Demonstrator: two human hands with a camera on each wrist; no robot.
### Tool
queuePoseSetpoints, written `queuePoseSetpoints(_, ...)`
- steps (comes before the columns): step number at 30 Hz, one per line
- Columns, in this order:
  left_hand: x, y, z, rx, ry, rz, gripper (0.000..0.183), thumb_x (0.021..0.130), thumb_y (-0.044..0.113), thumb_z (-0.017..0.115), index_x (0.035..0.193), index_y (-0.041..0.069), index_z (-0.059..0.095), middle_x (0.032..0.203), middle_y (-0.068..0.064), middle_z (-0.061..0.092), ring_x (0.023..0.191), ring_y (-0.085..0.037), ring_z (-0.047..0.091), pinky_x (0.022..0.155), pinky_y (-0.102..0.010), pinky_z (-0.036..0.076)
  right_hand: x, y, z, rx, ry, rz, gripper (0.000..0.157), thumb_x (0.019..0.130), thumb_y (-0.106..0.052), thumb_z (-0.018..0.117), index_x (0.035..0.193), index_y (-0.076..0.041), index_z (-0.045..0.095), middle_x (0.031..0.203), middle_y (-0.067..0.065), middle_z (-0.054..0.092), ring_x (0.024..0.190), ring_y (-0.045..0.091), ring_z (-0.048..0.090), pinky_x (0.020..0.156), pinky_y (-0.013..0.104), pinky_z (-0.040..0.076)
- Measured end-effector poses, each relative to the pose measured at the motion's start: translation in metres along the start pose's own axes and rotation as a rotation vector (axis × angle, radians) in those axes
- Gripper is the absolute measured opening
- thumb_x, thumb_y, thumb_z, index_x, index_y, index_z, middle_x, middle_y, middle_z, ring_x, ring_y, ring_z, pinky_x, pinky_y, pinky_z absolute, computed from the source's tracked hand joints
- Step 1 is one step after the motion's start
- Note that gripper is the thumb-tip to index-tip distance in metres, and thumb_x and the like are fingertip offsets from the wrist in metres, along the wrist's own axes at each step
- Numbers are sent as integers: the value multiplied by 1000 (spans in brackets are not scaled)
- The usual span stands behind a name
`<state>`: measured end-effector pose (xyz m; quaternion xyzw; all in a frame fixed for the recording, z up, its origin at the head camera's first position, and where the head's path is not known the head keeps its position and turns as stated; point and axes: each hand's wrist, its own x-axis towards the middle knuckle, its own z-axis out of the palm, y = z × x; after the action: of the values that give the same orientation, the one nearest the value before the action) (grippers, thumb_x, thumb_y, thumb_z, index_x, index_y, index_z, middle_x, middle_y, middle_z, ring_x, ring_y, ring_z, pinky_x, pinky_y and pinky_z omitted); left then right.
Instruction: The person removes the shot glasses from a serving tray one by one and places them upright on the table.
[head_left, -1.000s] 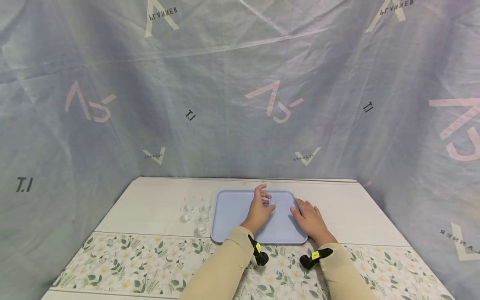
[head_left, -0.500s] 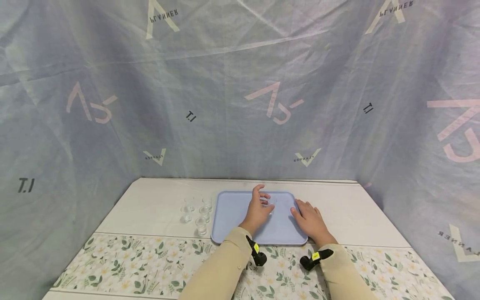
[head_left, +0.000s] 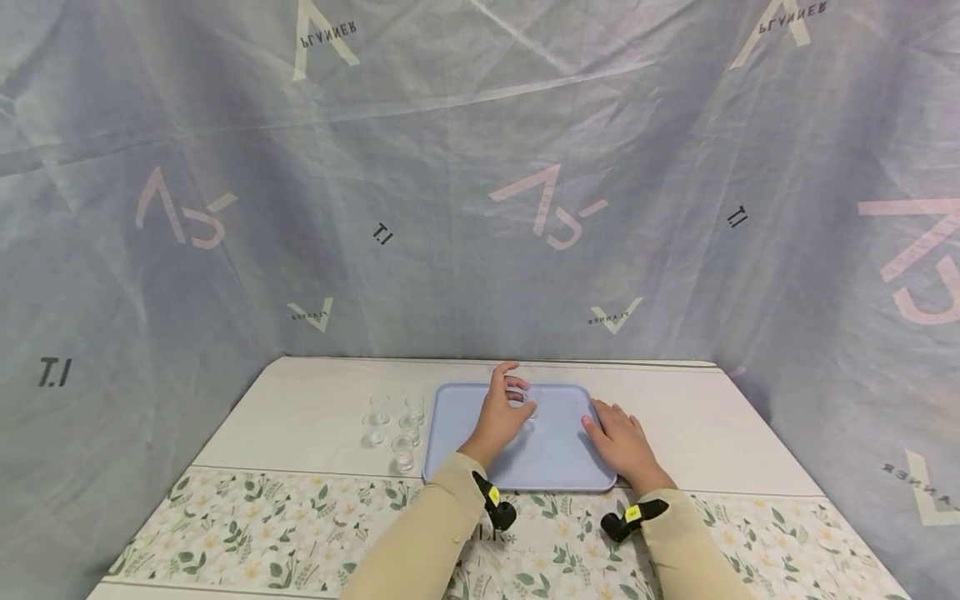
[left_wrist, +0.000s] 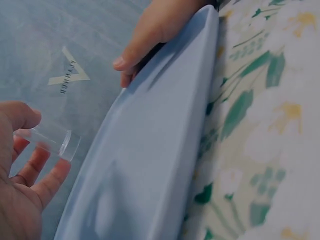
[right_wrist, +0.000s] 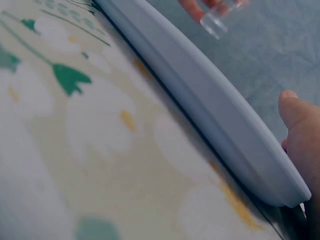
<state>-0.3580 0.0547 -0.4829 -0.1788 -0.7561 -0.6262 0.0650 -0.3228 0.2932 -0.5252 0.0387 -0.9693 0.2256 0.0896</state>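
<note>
My left hand (head_left: 501,421) is over the middle of the blue tray (head_left: 555,467). It holds a small clear cup (left_wrist: 52,140) between thumb and fingers; in the left wrist view the cup lies tilted on its side in the grip, above the tray. The same cup shows faintly at the top of the right wrist view. My right hand (head_left: 622,442) rests on the tray's right rim, thumb on the inner side and fingers extended along the outside. Left of the tray stand several similar clear cups (head_left: 402,454), close together on the white table surface.
A floral cloth strip (head_left: 285,529) runs along the front of the table (head_left: 285,417). Grey printed curtain (head_left: 465,275) encloses the back and both sides. Black wrist cameras (head_left: 498,508) are strapped over both beige sleeves.
My left hand has shifted slightly left over the tray with the cup still in its grip. The right hand, the tray and the cups on the left look unmoved.
</note>
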Motion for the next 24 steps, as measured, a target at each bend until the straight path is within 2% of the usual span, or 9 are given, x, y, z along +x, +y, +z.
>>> queuePoseSetpoints(7,-3,11,-16,-6,17,2,72,89,0,72,147,16,34,118,-8,61,104,-27,60,80,-32,52,-1,1,-1,16,28,-18,68,107,-45,41,152,6,37,154,27,40,145,51,25,117,67,13)
queuePoseSetpoints(11,-5,24,-24,-37,40,30,70,87,-1,72,145,16,36,117,-11,62,105,-32,59,81,-34,53,0,4,0,7,48,-37,67,108,-45,41,151,6,39,153,27,42,144,52,29,116,68,16)
queuePoseSetpoints(18,-9,47,-38,-45,23,67,70,90,3,72,147,18,34,116,-6,61,104,-24,59,82,-33,54,-1,5,-2,17,58,-39,66,108,-45,40,150,6,40,152,27,44,144,51,30,117,67,17)
queuePoseSetpoints(24,-19,71,-55,-48,-6,94,73,90,4,73,148,21,32,118,-11,62,107,-26,59,84,-36,54,-1,6,-1,32,49,-36,65,108,-44,39,150,6,40,152,27,44,143,51,30,117,67,17)
